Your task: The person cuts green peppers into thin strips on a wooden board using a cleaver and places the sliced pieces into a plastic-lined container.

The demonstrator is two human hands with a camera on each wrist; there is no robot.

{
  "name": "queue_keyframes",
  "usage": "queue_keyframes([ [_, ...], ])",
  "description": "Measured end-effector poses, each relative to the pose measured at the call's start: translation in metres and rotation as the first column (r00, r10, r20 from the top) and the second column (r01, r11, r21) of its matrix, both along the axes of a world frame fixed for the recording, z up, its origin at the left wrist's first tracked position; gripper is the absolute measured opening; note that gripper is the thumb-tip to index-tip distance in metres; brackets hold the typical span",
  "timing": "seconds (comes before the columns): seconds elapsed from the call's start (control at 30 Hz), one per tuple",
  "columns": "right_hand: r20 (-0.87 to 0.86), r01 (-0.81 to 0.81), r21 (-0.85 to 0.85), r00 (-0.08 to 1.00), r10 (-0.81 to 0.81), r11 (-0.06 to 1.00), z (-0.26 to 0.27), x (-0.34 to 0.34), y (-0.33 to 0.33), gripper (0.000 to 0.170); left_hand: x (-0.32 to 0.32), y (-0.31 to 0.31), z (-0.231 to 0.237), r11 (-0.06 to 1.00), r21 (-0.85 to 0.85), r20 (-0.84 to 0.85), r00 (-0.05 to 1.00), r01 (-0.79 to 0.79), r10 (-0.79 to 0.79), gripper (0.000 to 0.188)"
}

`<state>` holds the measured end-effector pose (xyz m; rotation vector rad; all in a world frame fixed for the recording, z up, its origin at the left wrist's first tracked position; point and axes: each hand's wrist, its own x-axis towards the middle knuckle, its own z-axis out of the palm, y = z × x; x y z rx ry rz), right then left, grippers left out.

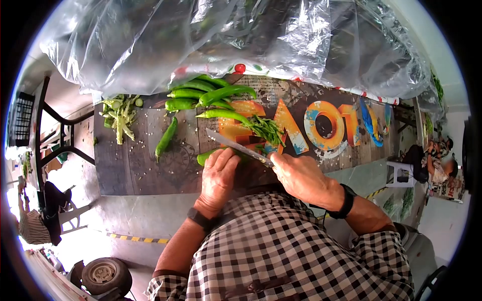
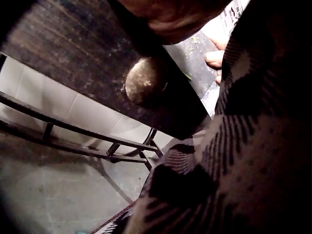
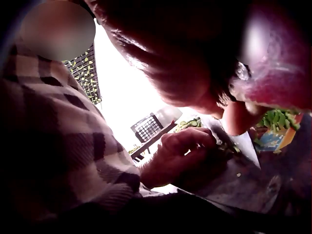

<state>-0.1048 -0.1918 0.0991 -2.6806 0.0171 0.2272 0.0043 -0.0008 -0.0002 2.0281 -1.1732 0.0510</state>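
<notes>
In the head view the left hand (image 1: 219, 176) holds a green pepper (image 1: 203, 157) down near the table's front edge, its fingers curled over it. My right hand (image 1: 304, 180) grips the handle of a knife (image 1: 240, 147), whose blade crosses just beyond the left fingertips. The right wrist view shows the blade (image 3: 243, 146) under the right fingers, beside the left hand (image 3: 180, 156). Beyond the blade lie a heap of cut green strips (image 1: 267, 129) and a whole pepper (image 1: 223, 115). The left wrist view shows only part of the left hand (image 2: 178, 22); its fingertips are hidden.
Several green peppers (image 1: 228, 93) lie at the back of the table (image 1: 115, 173), with one single pepper (image 1: 166, 138) nearer. Pale trimmings (image 1: 121, 120) lie at the left. Clear plastic sheeting (image 1: 251, 35) covers the area behind. Other people (image 1: 439, 168) sit at the far right.
</notes>
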Motion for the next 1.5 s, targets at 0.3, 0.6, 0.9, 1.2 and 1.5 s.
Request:
queue_keyframes([
  [0.3, -0.065, -0.037, 0.028, 0.997, 0.038, 0.999, 0.006, 0.022, 0.008, 0.017, 0.000, -0.003, 0.003, 1.000, 0.000, -0.009, 1.000, -0.027, 0.027, 0.028],
  [0.6, 0.196, -0.073, -0.057, 0.977, 0.083, 0.996, -0.022, 0.039, 0.024, 0.020, -0.001, -0.002, 0.001, 1.000, 0.000, 0.011, 1.000, -0.014, 0.014, 0.025],
  [0.9, 0.029, 0.056, 0.003, 0.998, -0.056, 0.998, -0.007, -0.008, -0.005, 0.012, -0.003, -0.001, 0.007, 0.997, 0.029, 0.109, 0.992, -0.065, 0.062, 0.026],
  [1.2, 0.056, 0.016, 0.007, 0.998, -0.017, 1.000, 0.003, -0.005, 0.004, 0.019, 0.000, 0.001, 0.000, 0.995, -0.014, 0.094, 0.991, -0.096, 0.097, 0.024],
  [1.5, -0.018, -0.020, -0.019, 1.000, 0.019, 1.000, 0.005, 0.002, 0.007, 0.019, 0.001, 0.001, 0.005, 0.996, 0.002, 0.058, 0.994, -0.088, 0.088, 0.023],
])
